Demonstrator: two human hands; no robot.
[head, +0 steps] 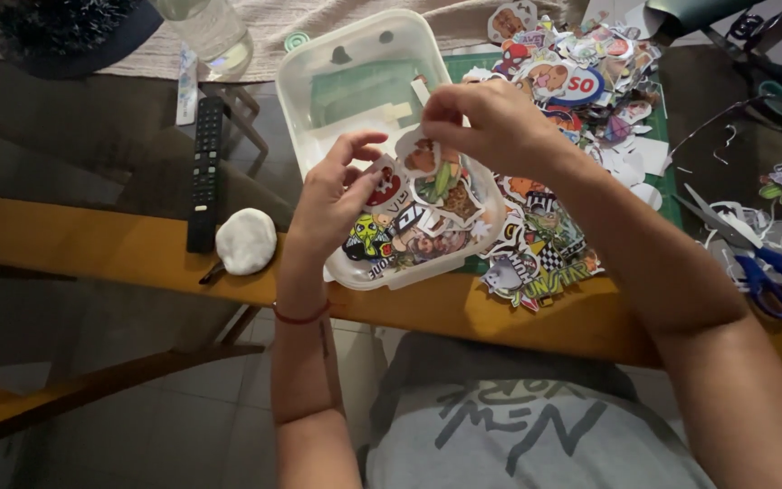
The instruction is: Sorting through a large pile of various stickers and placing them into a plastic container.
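Both hands hang over a clear plastic tub point(355, 81) that sits on the table edge point(92, 244), right in front of the person so it is easy to reach. The tub is partly full of cut-out stickers point(409, 226), bright little pictures lying flat on top of each other. The right hand point(491, 122) pinches one small sticker point(421, 156) between thumb and first fingers, closed tight on it, and holds it just above the pile in the tub. The left hand point(337, 195) is half curled, its fingers bent and a little apart, and its fingertips touch a red and white sticker point(384, 188) near the tub's front side; I cannot tell if it really grips it or only steadies it. A much bigger heap of stickers point(572, 91) lies on a green mat point(672, 181) just beside the tub, on the right. Blue scissors point(767, 272) lie further right, well apart from the hands, with thin paper scraps near them. On the left lie a black remote point(205, 172) and a white round lump point(246, 240), touching or nearly touching. A bottle point(210, 32) stands behind them
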